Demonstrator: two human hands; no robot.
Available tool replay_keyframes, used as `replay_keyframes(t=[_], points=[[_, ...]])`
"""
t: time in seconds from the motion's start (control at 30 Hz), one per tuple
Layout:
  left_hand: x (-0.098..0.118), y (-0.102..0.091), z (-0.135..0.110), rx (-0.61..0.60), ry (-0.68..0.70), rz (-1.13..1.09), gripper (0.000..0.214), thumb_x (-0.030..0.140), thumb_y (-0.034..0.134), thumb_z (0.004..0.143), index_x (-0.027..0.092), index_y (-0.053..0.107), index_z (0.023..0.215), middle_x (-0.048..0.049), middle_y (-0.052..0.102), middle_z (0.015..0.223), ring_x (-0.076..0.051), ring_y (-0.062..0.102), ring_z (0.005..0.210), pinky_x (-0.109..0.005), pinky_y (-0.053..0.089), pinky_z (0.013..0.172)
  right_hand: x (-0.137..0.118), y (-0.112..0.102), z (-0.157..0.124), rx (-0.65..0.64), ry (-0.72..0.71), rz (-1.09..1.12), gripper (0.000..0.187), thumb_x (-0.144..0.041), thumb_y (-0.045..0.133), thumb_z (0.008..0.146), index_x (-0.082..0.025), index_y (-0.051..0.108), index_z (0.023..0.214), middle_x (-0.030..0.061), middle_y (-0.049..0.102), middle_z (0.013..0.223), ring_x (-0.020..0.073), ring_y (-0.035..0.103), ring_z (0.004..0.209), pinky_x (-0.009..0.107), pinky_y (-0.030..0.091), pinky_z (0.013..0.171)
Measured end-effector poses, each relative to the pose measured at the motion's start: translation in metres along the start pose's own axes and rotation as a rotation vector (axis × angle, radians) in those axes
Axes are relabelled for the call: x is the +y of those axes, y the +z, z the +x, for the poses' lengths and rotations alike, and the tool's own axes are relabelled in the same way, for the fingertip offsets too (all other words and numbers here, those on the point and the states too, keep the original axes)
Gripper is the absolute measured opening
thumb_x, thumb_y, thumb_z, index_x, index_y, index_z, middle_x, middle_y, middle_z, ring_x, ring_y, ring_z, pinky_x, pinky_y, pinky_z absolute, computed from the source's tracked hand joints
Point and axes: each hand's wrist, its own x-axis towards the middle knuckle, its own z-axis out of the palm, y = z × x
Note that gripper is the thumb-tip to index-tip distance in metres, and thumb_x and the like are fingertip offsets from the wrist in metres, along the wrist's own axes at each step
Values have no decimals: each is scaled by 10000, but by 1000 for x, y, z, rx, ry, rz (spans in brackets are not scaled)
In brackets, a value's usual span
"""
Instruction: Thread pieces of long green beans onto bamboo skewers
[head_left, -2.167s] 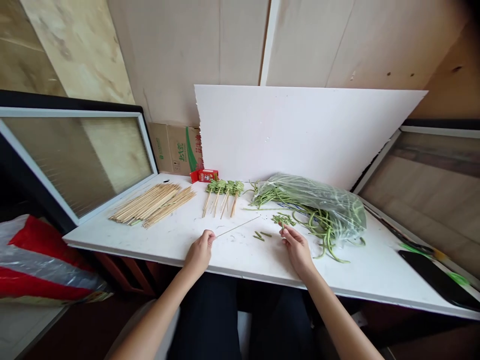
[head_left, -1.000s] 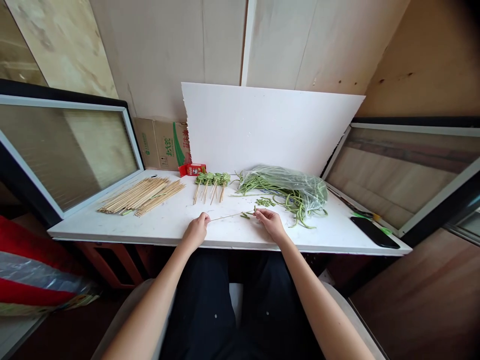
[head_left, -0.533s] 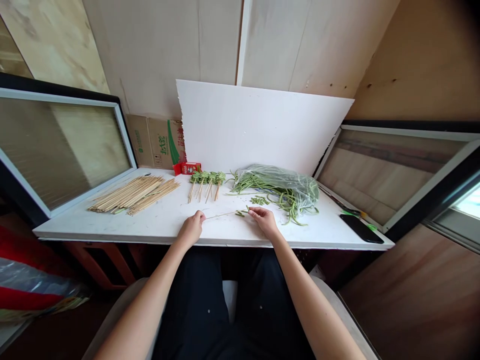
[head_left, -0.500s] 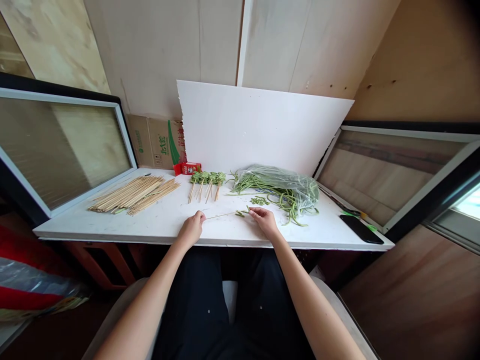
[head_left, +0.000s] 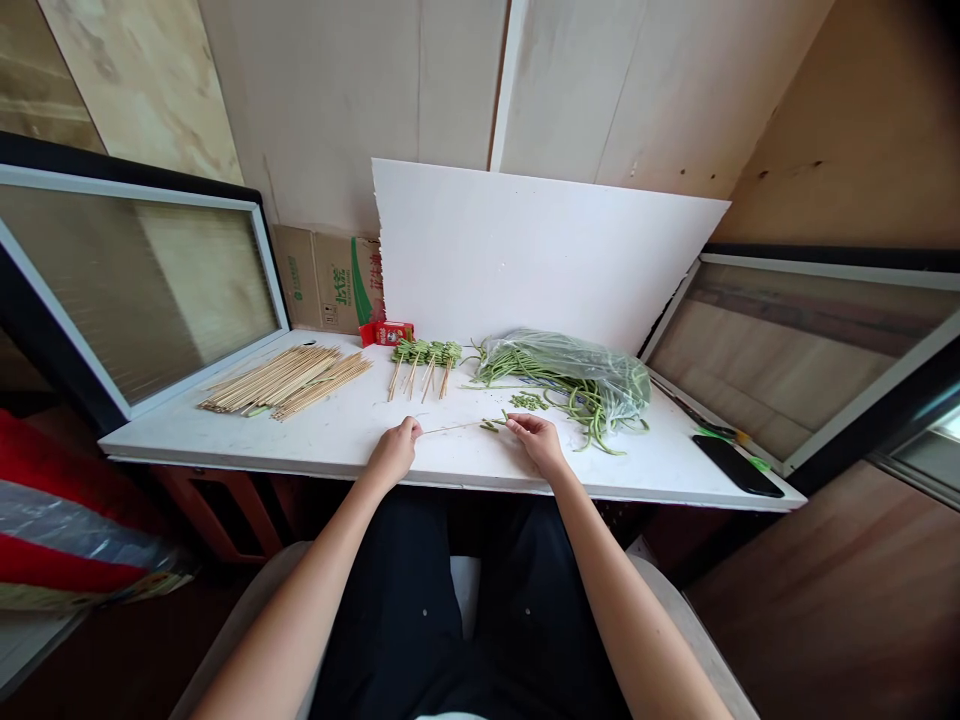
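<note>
My left hand point(head_left: 394, 452) is closed on one end of a thin wooden skewer point(head_left: 450, 428), held nearly level above the white table. At the skewer's other end, my right hand point(head_left: 538, 442) pinches a short piece of green bean point(head_left: 505, 416). Whether the skewer tip has pierced that piece is too small to tell. Another cut bean piece point(head_left: 489, 426) shows by my right fingertips. Just beyond lies a small pile of short bean pieces point(head_left: 528, 401). Behind it, long green beans point(head_left: 517, 362) spill from a clear plastic bag point(head_left: 600, 365).
Loose skewers point(head_left: 277, 380) lie at the left. Filled bean skewers point(head_left: 426, 353) sit at the back beside a red packet point(head_left: 388, 333). A cardboard box point(head_left: 322, 280) and white board point(head_left: 540, 260) stand behind. At the right lies a black phone point(head_left: 735, 465).
The whole view has shifted slightly, so things appear further right. Both hands keep their grip on the skewer and the bean piece, with little visible movement.
</note>
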Motion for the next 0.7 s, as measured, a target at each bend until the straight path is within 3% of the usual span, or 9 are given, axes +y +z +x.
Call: replay_keyframes(t=[0.7], points=[[3,-3,-1,-7,-6,14,169,169,439,1044,215,601,1047,-92,741,968,-229,682,855,-285,409,684,-13,1,-7,4,29,14,473,-578,927,674,-197,863,947,137,832,1098,360,744,1122,473,554,1025]])
